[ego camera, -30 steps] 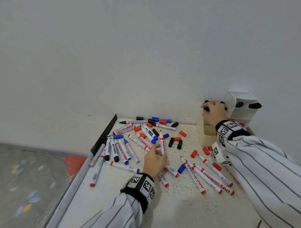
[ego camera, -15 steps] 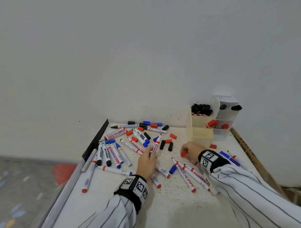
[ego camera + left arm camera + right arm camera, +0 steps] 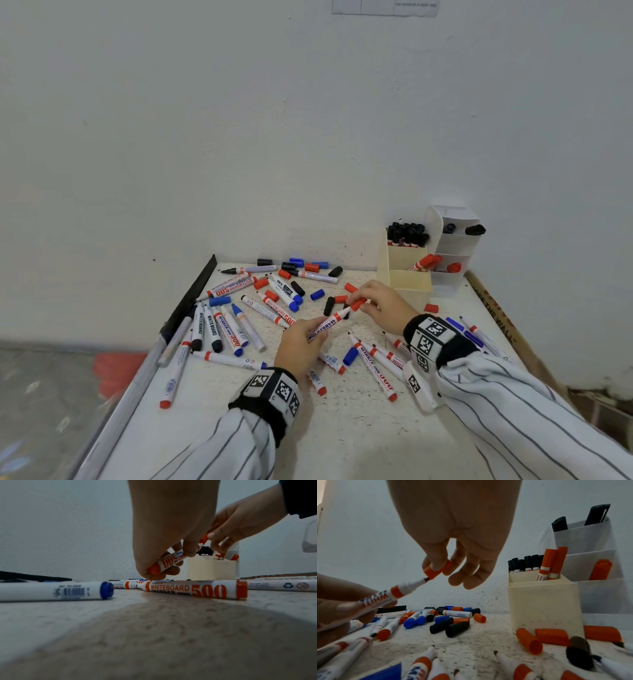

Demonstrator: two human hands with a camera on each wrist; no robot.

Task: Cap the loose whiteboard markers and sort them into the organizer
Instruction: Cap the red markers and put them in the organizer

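Right wrist: left hand (image 3: 339, 604) grips red marker (image 3: 393, 592), tip bare; right hand (image 3: 453, 536) pinches red cap (image 3: 436, 569) at tip.

Left grip (image 3: 301, 346) and right grip (image 3: 383, 305) pinched

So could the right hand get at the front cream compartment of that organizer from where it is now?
Probably yes. The right hand pinches a red cap beside the organizer, whose front compartment is open on top. Only loose caps lie between, so the way looks free, once the cap is on.
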